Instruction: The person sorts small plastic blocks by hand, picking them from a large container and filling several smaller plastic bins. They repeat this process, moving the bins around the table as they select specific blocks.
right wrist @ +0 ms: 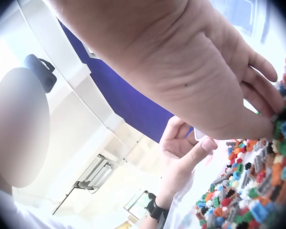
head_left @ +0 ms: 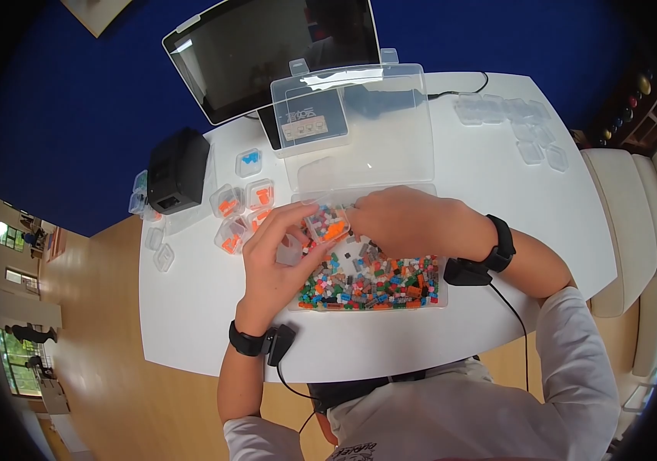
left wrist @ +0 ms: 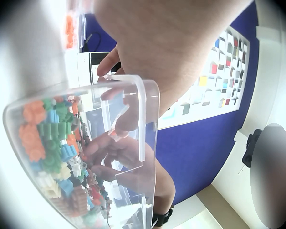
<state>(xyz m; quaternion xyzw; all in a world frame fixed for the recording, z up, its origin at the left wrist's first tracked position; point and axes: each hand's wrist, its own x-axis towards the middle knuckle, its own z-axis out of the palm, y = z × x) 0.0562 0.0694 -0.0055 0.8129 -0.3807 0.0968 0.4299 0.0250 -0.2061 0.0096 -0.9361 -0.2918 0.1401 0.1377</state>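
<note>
My left hand (head_left: 273, 250) holds a small clear box (head_left: 327, 224) with orange bricks inside, tilted over a large clear bin (head_left: 445, 296). Many small mixed-colour bricks (head_left: 378, 286) fill the bin, heaped toward its near side. My right hand (head_left: 413, 221) reaches down into the bin, just right of the small box. In the right wrist view, the bent fingers of the right hand (right wrist: 214, 81) reach the brick pile (right wrist: 271, 176); their tips are hidden, so I cannot tell whether they pinch a brick. Through the bin wall (left wrist: 150, 114), the left wrist view shows the right hand (left wrist: 119, 157).
Behind the bin stands its raised clear lid (head_left: 390, 146), before a monitor (head_left: 267, 61). Small boxes of orange bricks (head_left: 228, 203) and one of blue (head_left: 249, 161) sit left, near a black device (head_left: 179, 170). Clear small boxes (head_left: 528, 115) lie at the back right.
</note>
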